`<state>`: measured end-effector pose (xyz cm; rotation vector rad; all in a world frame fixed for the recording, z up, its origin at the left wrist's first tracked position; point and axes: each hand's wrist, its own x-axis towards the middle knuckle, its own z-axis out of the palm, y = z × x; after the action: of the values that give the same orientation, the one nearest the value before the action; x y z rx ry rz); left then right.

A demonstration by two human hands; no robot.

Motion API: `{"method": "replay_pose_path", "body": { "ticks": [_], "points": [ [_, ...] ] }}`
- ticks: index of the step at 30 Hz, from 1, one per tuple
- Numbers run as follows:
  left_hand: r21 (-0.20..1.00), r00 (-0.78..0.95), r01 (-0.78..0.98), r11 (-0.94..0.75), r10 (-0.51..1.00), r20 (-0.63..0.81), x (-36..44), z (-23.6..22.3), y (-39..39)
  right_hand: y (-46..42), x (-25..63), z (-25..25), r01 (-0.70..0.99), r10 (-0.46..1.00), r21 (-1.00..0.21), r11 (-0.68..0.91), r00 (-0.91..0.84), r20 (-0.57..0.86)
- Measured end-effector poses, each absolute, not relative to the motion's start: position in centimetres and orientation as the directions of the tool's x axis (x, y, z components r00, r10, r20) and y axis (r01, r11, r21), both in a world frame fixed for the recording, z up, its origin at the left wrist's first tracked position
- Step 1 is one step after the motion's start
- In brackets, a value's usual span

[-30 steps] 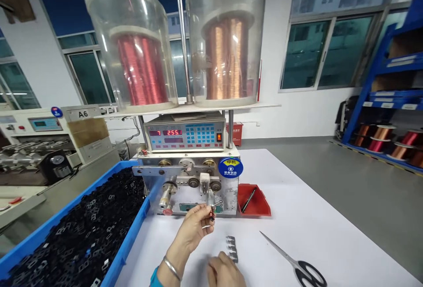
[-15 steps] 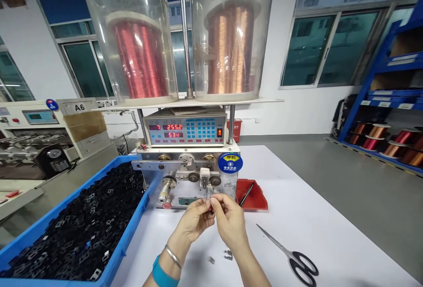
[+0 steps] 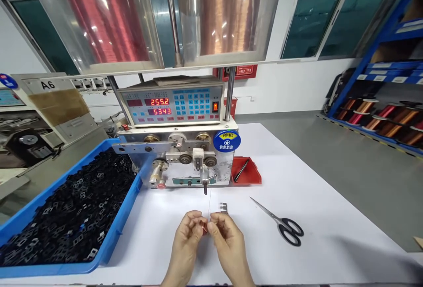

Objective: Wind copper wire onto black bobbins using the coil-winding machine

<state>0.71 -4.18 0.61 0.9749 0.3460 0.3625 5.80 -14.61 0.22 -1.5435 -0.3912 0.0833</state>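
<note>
One red-wound piece [image 3: 204, 229], toward the near edge of the table [image 3: 313, 199]: winding apparently done, off the spindle [image 3: 205, 189]; thin wire [image 3: 210, 202], we judge, still uncut. Left hand [image 3: 187, 239]: fingertips pinching the piece. Right hand [image 3: 228, 239]: thumb and fingers together beside the wire; what they grip, we cannot tell.

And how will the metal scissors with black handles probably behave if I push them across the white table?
The scissors will probably slide rather than roll, because they lie flat on the white table. Their metal blades look stiff, so they should hardly bend. Pushed at one end, they may turn, being long.
</note>
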Motion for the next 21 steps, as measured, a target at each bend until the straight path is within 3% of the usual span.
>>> {"method": "replay_pose_path", "body": {
  "ticks": [5,15,21],
  "points": [
    [0.84,0.882,-0.093,0.535,0.435,-0.179,0.6,0.5,-4.2,-14.6,5.4,-0.8,0.026,0.362,-0.999,0.043,0.931,0.04],
    [0.843,0.893,0.05,0.536,0.353,-0.278,1.3,0.6,-3.9,-15.8,6.8,0.3,0.074,0.546,-0.997,0.004,0.835,0.064],
    [0.927,0.952,0.069,0.368,0.254,-0.172,1.5,0.6,-3.3,-15.6,7.7,-0.1,-0.038,0.585,-0.999,-0.018,0.81,-0.041]
  ]
}}
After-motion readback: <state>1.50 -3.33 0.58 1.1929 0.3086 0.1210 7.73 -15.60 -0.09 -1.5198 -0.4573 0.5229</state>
